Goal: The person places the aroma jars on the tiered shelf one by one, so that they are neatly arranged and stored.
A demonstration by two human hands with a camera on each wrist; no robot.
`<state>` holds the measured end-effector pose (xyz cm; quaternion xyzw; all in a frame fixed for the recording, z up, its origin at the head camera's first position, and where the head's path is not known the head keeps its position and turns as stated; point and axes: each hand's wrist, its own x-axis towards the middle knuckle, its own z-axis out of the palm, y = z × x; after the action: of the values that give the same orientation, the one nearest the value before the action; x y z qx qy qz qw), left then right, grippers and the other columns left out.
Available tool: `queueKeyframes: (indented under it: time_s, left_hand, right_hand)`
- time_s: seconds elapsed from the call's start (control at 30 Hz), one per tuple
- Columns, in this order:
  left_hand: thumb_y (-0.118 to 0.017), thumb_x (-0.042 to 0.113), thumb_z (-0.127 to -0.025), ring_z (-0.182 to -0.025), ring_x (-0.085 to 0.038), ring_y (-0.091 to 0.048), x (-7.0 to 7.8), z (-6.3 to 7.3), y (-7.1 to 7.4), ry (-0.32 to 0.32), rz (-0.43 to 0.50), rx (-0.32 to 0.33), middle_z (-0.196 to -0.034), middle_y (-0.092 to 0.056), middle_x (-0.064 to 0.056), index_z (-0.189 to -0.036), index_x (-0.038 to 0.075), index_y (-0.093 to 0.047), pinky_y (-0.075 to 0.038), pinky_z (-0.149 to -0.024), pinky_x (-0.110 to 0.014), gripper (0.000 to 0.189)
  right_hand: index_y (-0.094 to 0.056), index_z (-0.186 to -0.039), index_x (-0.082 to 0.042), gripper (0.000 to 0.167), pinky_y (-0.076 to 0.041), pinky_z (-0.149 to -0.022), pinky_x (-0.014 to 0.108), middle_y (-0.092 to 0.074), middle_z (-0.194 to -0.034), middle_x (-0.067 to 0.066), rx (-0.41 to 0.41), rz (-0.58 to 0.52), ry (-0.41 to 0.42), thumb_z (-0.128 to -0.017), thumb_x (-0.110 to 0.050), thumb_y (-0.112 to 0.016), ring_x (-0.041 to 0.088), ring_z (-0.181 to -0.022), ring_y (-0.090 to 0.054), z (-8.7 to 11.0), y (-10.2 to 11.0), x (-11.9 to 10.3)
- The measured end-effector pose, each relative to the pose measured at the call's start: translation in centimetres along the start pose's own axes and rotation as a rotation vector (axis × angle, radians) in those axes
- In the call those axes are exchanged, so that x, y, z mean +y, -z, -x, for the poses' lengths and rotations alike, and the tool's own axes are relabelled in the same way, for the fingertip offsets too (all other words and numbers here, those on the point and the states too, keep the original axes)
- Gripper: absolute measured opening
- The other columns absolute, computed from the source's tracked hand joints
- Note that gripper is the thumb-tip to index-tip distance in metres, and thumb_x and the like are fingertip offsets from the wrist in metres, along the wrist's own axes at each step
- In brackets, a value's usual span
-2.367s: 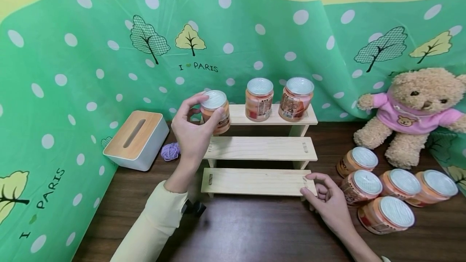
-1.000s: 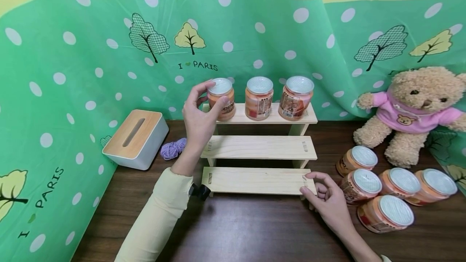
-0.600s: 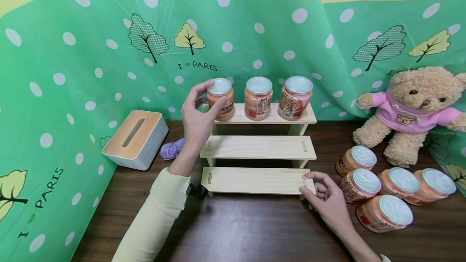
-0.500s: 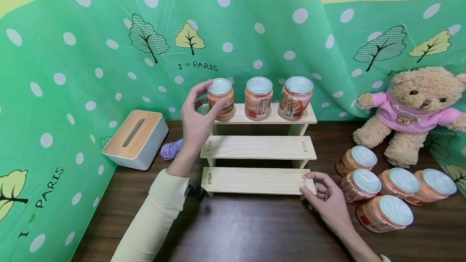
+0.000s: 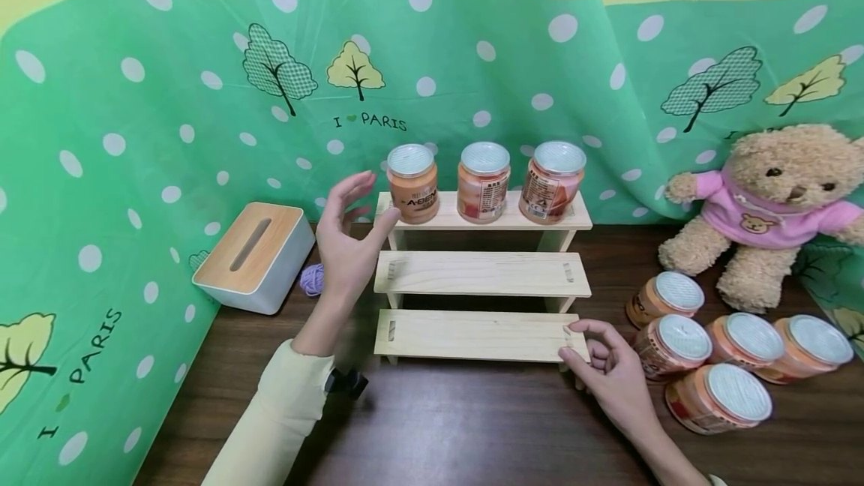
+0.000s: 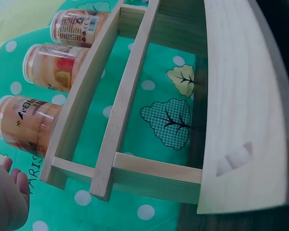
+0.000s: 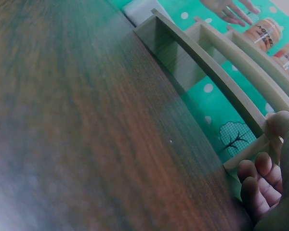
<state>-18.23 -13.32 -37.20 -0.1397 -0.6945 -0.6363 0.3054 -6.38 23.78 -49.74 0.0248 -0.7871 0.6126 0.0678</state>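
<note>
We've got a green spotted cloth (image 5: 459, 21) right across the back, printed with trees, and below it the dark tabletop (image 5: 459, 426). Mid-tabletop stands the wooden shelf (image 5: 479, 336), three steps high. Over on the right we see a teddy bear (image 5: 759, 205) in a pink top, sitting up, and on the left a white box (image 5: 283, 268) with a slotted wooden lid.

And here are the hands! The left hand (image 5: 347, 246) is beside the top step's left end, fingers loosely spread and grasping nothing (we can't tell whether the thumb tip brushes the left jar (image 5: 415, 193)). The right hand (image 5: 610, 373) pinches the right end of the bottom step.

That left jar stands upright on the top step, lettering facing us; the middle jar (image 5: 484, 190) and right jar (image 5: 550, 190) stand alongside, gaps between all three. Down on the tabletop, five more jars (image 5: 651, 351) cluster in front of the bear, beside the right hand. Smallest of all, we spot purple yarn (image 5: 312, 280) near the box, partly hidden by the left arm.
</note>
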Motion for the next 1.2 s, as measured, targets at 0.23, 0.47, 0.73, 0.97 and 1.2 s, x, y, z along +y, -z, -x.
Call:
queueKeyframes:
  time_s: [0.23,0.47,0.73,0.97,1.2]
  left_hand:
    - [-0.082,-0.003,-0.093,-0.130,-0.032,-0.063,0.2,2.7,1.2,0.008,0.020,0.001,-0.138,-0.067,-0.028,-0.140,-0.004,-0.064,-0.053,-0.102,-0.034,0.051]
    - [-0.079,-0.007,-0.095,-0.117,-0.025,-0.065,0.5,5.9,1.9,0.046,0.028,0.005,-0.128,-0.071,-0.018,-0.136,-0.006,-0.065,-0.053,-0.090,-0.031,0.044]
    - [-0.075,-0.011,-0.097,-0.106,-0.023,-0.065,0.8,9.1,2.6,0.094,0.057,0.089,-0.114,-0.070,-0.012,-0.129,-0.012,-0.064,-0.051,-0.082,-0.023,0.034]
    - [-0.071,-0.012,-0.099,-0.104,-0.017,-0.065,0.5,11.6,3.0,0.187,0.092,0.135,-0.112,-0.071,-0.005,-0.126,-0.017,-0.062,-0.052,-0.083,-0.019,0.029]
    - [-0.070,-0.012,-0.100,-0.101,-0.012,-0.065,-0.2,13.4,3.2,0.289,0.121,0.171,-0.112,-0.072,0.000,-0.121,-0.020,-0.061,-0.053,-0.082,-0.017,0.025]
  right_hand:
    - [-0.062,-0.133,0.001,0.038,-0.050,-0.043,0.030,-0.065,-0.064,0.010,-0.001,0.003,-0.002,-0.099,0.006,-0.078,0.016,-0.046,-0.058,-0.1,-0.1,0.0]
    - [-0.062,-0.133,0.001,0.038,-0.050,-0.044,0.031,-0.064,-0.063,0.009,0.005,-0.001,-0.021,-0.099,0.006,-0.079,0.016,-0.047,-0.057,0.1,-0.1,-0.1]
    - [-0.062,-0.133,0.001,0.038,-0.050,-0.043,0.030,-0.065,-0.065,0.009,0.007,0.006,-0.017,-0.099,0.005,-0.079,0.015,-0.046,-0.058,0.0,-0.1,0.0]
    - [-0.062,-0.133,0.001,0.039,-0.048,-0.043,0.030,-0.064,-0.063,0.009,0.007,0.003,-0.033,-0.099,0.005,-0.079,0.016,-0.046,-0.057,0.2,0.0,0.1]
    - [-0.062,-0.133,0.000,0.038,-0.049,-0.043,0.031,-0.064,-0.064,0.010,0.007,0.004,-0.027,-0.099,0.005,-0.079,0.016,-0.046,-0.057,0.1,0.0,0.1]
